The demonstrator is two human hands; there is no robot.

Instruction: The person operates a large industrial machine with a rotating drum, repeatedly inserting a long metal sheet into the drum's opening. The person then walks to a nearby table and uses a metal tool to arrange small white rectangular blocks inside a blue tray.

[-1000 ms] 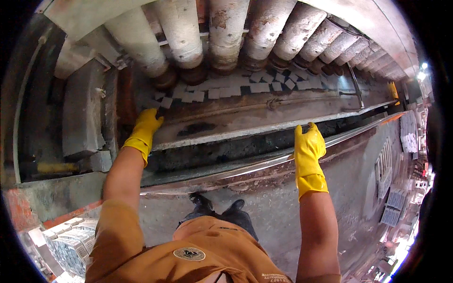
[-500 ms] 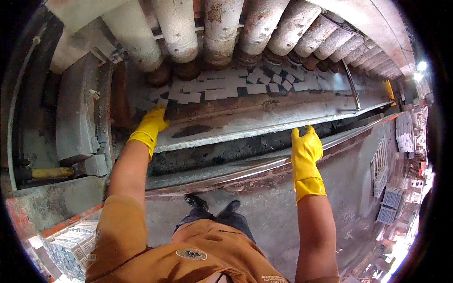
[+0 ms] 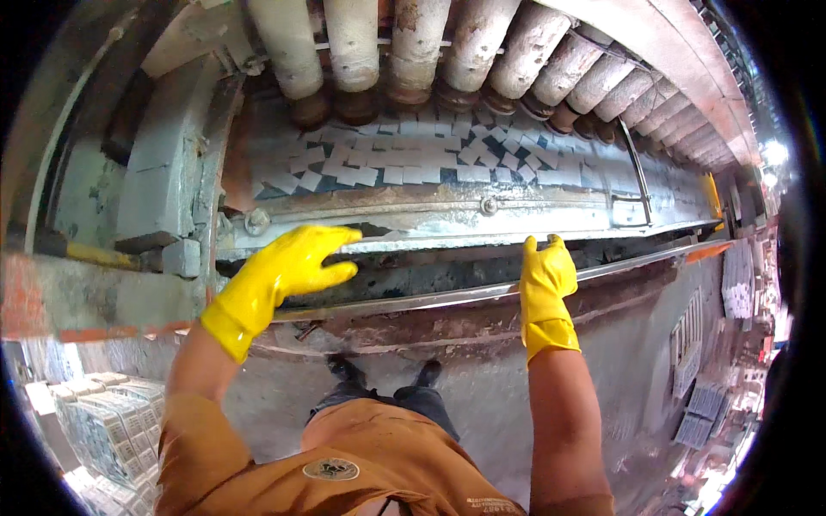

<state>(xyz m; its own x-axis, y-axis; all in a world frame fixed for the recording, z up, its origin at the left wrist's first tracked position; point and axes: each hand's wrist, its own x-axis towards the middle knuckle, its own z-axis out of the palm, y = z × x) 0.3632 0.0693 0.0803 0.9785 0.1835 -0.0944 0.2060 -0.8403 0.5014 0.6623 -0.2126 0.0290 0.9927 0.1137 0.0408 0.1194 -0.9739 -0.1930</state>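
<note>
My left hand [image 3: 288, 273], in a wet yellow rubber glove, is over the near rim of a long metal trough [image 3: 413, 242]. Its thumb and fingers are spread, and I see nothing between them. Further right along the same rim is my right hand [image 3: 548, 284], gloved alike. Its fingers are loosely bent, with a gap between thumb and forefinger and nothing visible in it. Beyond the rim, many flat pale square tiles [image 3: 404, 161] lie scattered on the dark wet bed, several of them overlapping.
A row of thick, crusted cylinders [image 3: 419, 47] hangs over the far side. A thin metal bar [image 3: 635, 168] crosses the bed at right. A metal rail [image 3: 413, 303] runs in front of me. Stacked packs [image 3: 112, 426] stand lower left, more stacks [image 3: 701, 408] at right.
My left hand has drawn back from beside the tiles to the near rim, its fingers now spread. My right hand stays near the rim. The view has shifted slightly.
</note>
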